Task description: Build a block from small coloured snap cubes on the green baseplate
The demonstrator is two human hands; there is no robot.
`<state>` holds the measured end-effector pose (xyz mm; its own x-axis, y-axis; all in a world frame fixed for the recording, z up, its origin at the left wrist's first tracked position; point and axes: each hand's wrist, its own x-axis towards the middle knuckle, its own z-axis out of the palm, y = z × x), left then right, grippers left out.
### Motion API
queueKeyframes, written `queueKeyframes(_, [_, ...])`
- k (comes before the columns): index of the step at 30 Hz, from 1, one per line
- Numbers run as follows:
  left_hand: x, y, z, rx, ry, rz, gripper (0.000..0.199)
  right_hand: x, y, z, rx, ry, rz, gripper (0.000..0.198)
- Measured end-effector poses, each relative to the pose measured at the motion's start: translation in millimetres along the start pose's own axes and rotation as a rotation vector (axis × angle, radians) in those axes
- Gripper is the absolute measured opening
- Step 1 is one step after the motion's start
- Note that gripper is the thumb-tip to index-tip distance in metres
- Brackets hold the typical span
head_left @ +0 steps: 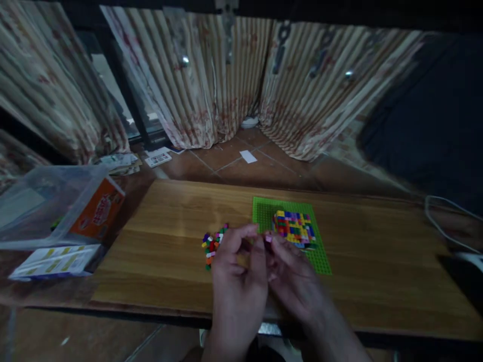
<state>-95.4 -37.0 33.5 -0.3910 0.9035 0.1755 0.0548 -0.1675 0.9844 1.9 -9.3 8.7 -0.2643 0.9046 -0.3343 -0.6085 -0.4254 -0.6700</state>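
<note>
My two hands meet above the front middle of the wooden table. Between the thumb and fingertips of my right hand (296, 279) is a small pink toy brick (268, 238). My left hand (239, 274) is closed close beside it, its fingertips pinched together; what they hold, if anything, is hidden. Behind my right hand a block of many-coloured bricks (293, 225) stands on a green studded baseplate (320, 251). Partly covered by my left hand, a pile of loose small bricks (211, 245) in several colours lies on the table.
The wooden table (151, 241) runs across the view. At its left stand a clear plastic bin (49, 201), an orange box (98, 211) and a white-and-yellow package (56, 261). A white cable (445, 198) curves at the right. Striped curtains (241, 75) hang behind.
</note>
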Motion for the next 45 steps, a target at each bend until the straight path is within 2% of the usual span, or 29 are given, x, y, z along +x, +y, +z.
queueKeyframes(3, [1, -6, 6, 0.087, -0.142, 0.066, 0.019, -6, -11, -8, 0.155, 0.028, 0.077, 0.025])
queueKeyframes(7, [1, -7, 15, 0.226, -0.242, 0.222, 0.020, -17, -20, -17, 0.199, -0.008, 0.107, 0.021])
queueKeyframes(12, [3, -7, 22, 0.328, -0.363, 0.357, 0.021, -28, -30, -29, 0.070, -0.022, 0.115, 0.028])
queueKeyframes(14, [1, -9, 26, 0.355, -0.390, 0.363, 0.020, -29, -36, -36, -0.050, 0.027, 0.055, 0.032])
queueKeyframes(18, [-6, -20, 39, 0.450, -0.387, 0.324, 0.014, -25, -57, -59, -0.260, 0.254, -0.230, 0.034])
queueKeyframes(21, [-9, -28, 50, 0.553, -0.347, 0.287, 0.014, -20, -72, -78, -0.247, 0.386, -0.361, 0.032])
queueKeyframes(24, [-8, -34, 57, 0.646, -0.334, 0.258, 0.015, -16, -78, -90, -0.176, 0.415, -0.341, 0.031])
queueKeyframes(28, [-3, -38, 62, 0.702, -0.387, 0.263, 0.014, -12, -77, -96, -0.190, 0.399, -0.274, 0.033])
queueKeyframes(37, [5, -39, 68, 0.788, -0.403, 0.307, 0.012, -8, -76, -95, -0.298, 0.380, -0.236, 0.030])
queueKeyframes(45, [7, -42, 72, 0.801, -0.416, 0.333, 0.012, -2, -74, -94, -0.352, 0.471, -0.222, 0.034])
